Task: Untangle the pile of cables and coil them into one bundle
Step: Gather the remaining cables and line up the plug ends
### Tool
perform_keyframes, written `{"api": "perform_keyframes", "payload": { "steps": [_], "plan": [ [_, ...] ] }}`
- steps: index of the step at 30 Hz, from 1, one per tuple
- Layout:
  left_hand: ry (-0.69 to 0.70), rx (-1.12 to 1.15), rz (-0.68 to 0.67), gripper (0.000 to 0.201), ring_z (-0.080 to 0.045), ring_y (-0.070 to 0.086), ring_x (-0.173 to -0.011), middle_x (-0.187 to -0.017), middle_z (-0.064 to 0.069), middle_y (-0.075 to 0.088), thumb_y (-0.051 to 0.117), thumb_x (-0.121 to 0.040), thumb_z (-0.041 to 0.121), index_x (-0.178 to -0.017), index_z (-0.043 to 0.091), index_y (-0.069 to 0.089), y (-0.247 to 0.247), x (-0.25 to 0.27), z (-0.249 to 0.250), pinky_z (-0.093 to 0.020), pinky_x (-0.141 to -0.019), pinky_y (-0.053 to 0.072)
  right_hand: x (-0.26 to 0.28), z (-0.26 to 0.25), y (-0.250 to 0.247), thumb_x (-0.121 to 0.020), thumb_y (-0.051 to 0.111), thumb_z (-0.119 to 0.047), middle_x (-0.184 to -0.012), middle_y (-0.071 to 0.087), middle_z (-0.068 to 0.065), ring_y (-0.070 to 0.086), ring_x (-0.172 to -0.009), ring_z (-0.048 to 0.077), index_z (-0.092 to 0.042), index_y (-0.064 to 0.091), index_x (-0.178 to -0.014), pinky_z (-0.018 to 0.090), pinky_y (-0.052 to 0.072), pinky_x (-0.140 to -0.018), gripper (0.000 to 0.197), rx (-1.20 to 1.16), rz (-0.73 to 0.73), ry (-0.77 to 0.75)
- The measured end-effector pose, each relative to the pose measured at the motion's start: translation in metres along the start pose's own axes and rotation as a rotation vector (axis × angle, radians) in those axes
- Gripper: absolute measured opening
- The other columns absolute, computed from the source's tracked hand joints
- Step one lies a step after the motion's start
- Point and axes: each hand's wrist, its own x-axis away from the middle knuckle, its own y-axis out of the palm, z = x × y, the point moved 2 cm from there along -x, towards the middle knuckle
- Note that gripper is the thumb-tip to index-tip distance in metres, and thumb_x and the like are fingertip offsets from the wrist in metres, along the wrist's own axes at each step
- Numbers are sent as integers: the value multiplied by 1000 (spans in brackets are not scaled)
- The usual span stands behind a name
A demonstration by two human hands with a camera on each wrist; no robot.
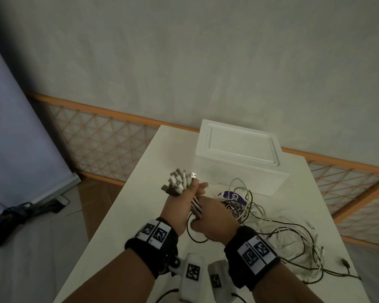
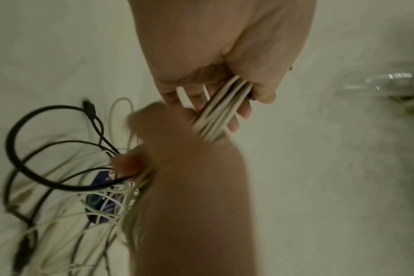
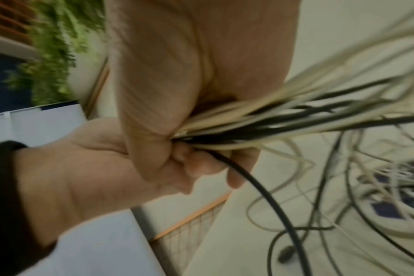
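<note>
Person stands at the near end of a white table. Left hand is raised above the table, fist clenched around a gathered bunch of cables; the plug ends, mostly white with a few dark, fan out above the fist. Left wrist view: flat white strands pass through the curled fingers.

Right hand sits just right of the left one, touching it, fingers closed around the same cables directly below the left fist. Right wrist view: black and white strands leave that grasp together and spread out.

From the hands the cables trail down and right into a loose tangle on the table, white and black loops overlapping, reaching the near right corner. A dark purple round object lies under the tangle, just beside the hands.

A white box with its lid on stands at the far end of the table, just beyond the tangle.
</note>
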Motion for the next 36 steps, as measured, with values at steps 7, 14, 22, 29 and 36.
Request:
{"api": "perform_keyframes", "payload": {
  "steps": [7,14,22,29,36],
  "plan": [
    [-8,569,191,31,-8,32,-39,-48,7,32,55,-96,32,-68,20,49,-22,-18,31,-23,-46,39,24,62,12,-78,51,-20,-87,60,-3,61,-90,22,-24,49,-92,29,45,-70,15,202,-60,170],
    [36,612,269,33,-8,22,-36,-46,8,24,58,-91,9,-64,19,42,-60,-34,58,-20,-38,24,43,99,-31,-71,61,-28,-77,60,-4,61,-84,23,-28,50,-76,26,42,-64,12,169,149,387],
    [-24,615,374,41,-10,21,-33,-42,7,24,53,-97,22,-58,18,41,-109,-51,69,-18,-37,22,71,133,-57,-64,71,-17,-48,55,-1,59,-49,23,-18,55,-72,31,28,-63,17,577,368,479],
    [15,568,311,25,-10,36,-44,-50,5,38,55,-98,23,-74,16,51,-62,-46,28,-24,-49,36,28,113,-38,-55,75,-68,-153,20,3,21,-141,26,-27,-4,-150,58,13,-111,131,401,-152,486],
    [83,262,-88,5,-16,60,-73,-73,0,63,58,-93,17,-93,16,63,-2,-15,12,-31,-70,49,-1,-14,-47,-88,62,-42,-145,40,-2,33,-134,12,-19,28,-147,17,20,-106,72,-185,336,-177]
  ]
}}
